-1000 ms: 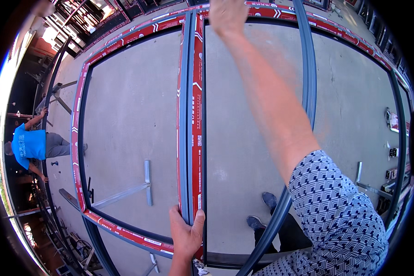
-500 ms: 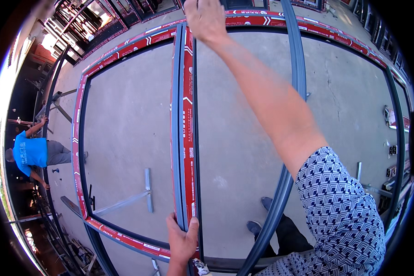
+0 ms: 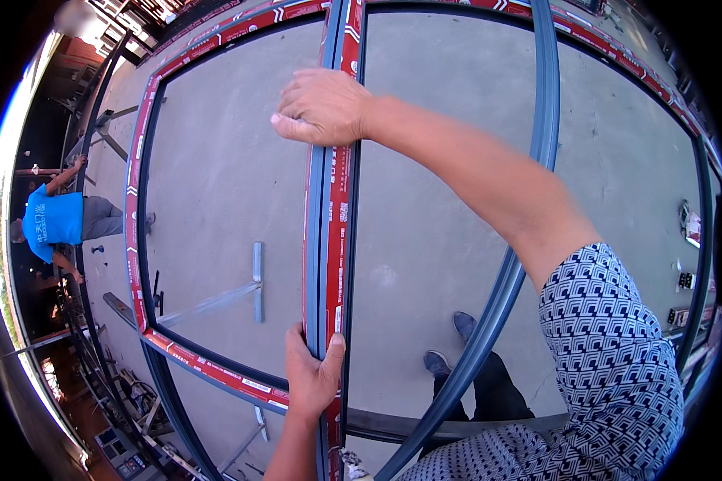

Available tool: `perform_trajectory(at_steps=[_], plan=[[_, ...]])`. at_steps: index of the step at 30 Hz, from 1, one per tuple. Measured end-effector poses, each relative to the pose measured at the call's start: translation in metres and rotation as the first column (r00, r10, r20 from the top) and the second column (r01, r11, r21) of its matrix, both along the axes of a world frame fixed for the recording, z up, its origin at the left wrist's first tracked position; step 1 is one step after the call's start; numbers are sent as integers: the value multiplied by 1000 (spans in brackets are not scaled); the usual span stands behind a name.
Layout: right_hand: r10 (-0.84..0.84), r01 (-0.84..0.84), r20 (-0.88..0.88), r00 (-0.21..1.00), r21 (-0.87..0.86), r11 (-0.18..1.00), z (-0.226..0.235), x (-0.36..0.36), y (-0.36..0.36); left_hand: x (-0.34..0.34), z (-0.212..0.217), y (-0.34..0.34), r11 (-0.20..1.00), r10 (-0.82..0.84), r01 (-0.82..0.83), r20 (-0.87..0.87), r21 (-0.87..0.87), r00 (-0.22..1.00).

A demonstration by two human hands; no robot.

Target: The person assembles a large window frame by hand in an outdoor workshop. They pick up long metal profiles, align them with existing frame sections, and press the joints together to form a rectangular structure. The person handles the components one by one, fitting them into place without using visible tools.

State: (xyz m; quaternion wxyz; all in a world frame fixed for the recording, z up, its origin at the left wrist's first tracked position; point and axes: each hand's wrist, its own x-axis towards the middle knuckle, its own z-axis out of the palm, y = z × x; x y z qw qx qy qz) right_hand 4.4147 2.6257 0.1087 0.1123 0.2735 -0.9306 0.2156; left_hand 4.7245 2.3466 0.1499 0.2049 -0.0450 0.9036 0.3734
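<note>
Long straight grey metal bar: dark groove down its length, red printed film along both edges.
Bar's pose: running straight away from me, gripped across its width at my end.
Large rectangular metal frame in red-and-white film: dark inner edge, divided by my bar.
Far joint: near my view's edge, too cropped to judge.

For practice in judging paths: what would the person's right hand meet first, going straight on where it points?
The right hand would probably meet the frame's red-wrapped left side, though depth is unclear.
</note>
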Motion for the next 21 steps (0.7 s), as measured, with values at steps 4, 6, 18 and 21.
perform_trajectory(at_steps=[4,6,18,21], plan=[[197,-203,55,979,149,968,5,39,-16,-4,5,4,994,74,-79,70,77,995],[222,-223,19,975,148,964,2,53,-22,-5,7,10,992,79,-86,77,95,994],[224,-232,64,973,228,946,14,62,-35,-4,5,5,996,70,-73,50,56,996],[214,-217,38,976,228,949,12,62,-37,-5,4,8,997,50,-50,1,55,999]])
